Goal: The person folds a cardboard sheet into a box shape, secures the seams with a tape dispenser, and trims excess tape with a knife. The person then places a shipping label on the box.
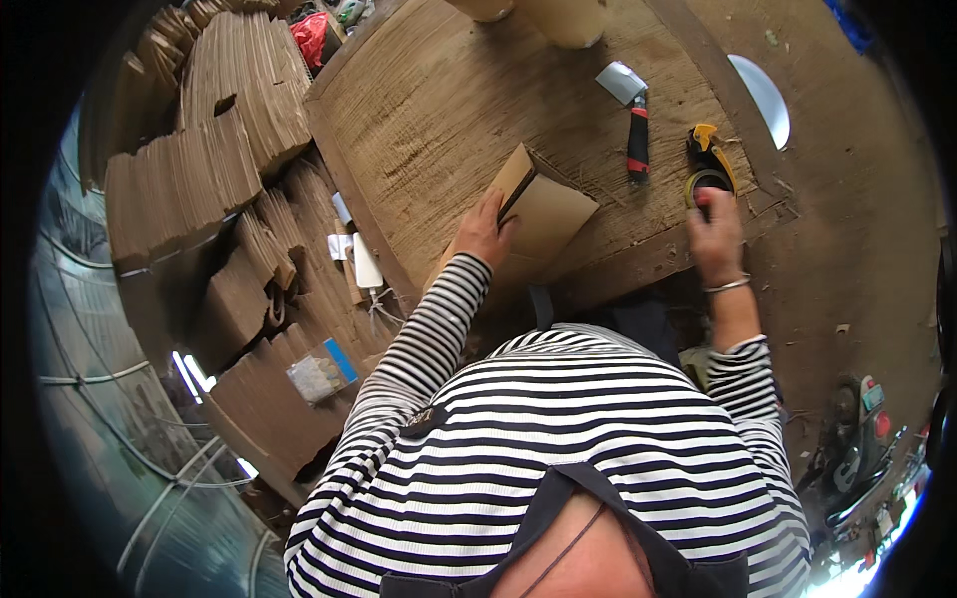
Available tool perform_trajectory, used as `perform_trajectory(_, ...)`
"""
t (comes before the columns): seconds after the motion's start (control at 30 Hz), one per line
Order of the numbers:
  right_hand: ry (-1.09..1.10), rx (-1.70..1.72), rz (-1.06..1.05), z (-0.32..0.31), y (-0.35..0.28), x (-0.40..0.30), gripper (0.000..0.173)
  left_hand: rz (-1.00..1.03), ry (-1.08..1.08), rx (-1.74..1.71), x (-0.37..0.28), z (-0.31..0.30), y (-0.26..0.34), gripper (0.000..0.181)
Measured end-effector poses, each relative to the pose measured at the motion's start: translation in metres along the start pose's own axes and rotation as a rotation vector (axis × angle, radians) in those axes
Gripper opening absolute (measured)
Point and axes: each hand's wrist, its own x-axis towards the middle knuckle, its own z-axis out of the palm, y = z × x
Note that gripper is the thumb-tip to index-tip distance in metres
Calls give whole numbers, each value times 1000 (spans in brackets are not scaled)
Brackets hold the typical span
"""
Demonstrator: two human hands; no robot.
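Observation:
My left hand (pixel 484 230) rests over the upper edge of a small folded cardboard box (pixel 549 213), thumb and fingers on either side of a dark gap between its panels. The box sits at a slant near the table's front edge. At the right, my right hand (pixel 716 235), a little blurred, closes around the near end of a yellow and black tape dispenser (pixel 703 146). A red part shows by its fingertips; the palm side is hidden. Between the hands and farther back lies a scraper (pixel 638 138) with a red and black handle and a wide metal blade.
The worn wooden table (pixel 448 97) has a raised border. Two tan cylinders (pixel 561 22) stand at its far side. Stacks of flat cardboard (pixel 247 90) crowd the left, with a white power bank (pixel 366 261) and cable on them. A motor scooter (pixel 860 441) stands at lower right.

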Motion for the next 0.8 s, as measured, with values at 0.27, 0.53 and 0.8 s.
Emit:
perform_trajectory(0.27, -293, -290, -288, 119, -107, -10, 22, -80, -73, -153, 11, -2, 13, 44)
perform_trajectory(0.53, -234, -499, -399, 148, -104, -11, 14, -113, -149, -157, 10, -5, 11, 44)
perform_trajectory(0.8, -191, -576, -457, 157, -105, -4, 10, -96, -166, -96, 11, -4, 10, 45)
